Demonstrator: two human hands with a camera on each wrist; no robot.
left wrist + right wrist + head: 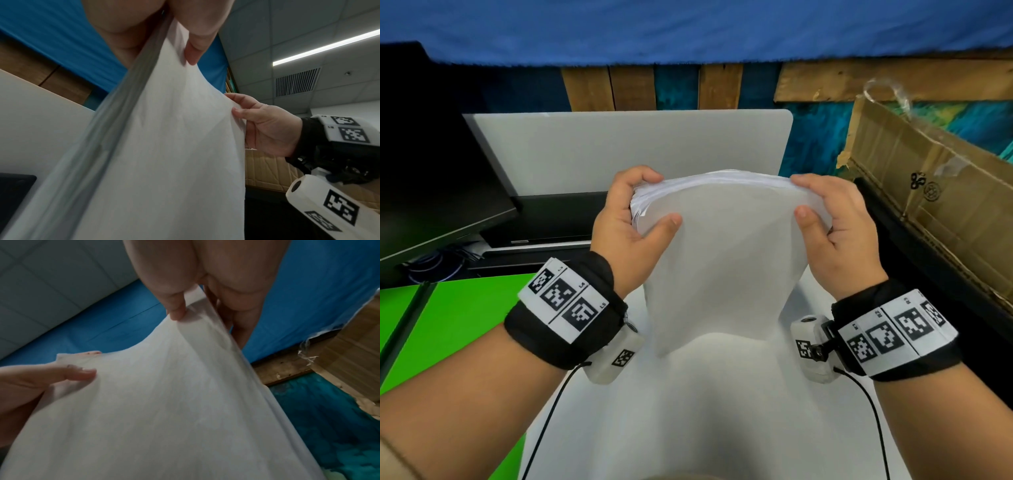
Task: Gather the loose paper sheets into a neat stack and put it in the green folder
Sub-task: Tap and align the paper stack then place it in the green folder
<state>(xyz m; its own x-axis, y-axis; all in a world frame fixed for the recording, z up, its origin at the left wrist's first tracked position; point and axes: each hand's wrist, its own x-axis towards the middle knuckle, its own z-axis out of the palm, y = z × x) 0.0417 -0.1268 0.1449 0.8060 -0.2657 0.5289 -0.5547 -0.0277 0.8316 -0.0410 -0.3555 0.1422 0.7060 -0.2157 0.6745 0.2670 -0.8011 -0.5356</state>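
Note:
A stack of white paper sheets [726,260] stands upright on its lower edge on the white table [688,411], its top bowed. My left hand [637,212] grips the stack's upper left corner, thumb on the near face, fingers curled behind. My right hand [822,212] grips the upper right corner the same way. The left wrist view shows the paper stack [164,146] from below, with the left hand [183,40] pinching its top and the right hand [265,121] on its far edge. In the right wrist view both thumbs press the near sheet [164,402]. The green folder [448,329] lies open at the left.
A white board [626,150] leans upright behind the stack. A dark monitor [431,171] and black devices with cables stand at the back left. A flattened cardboard box [935,205] leans along the right. Blue cloth hangs above.

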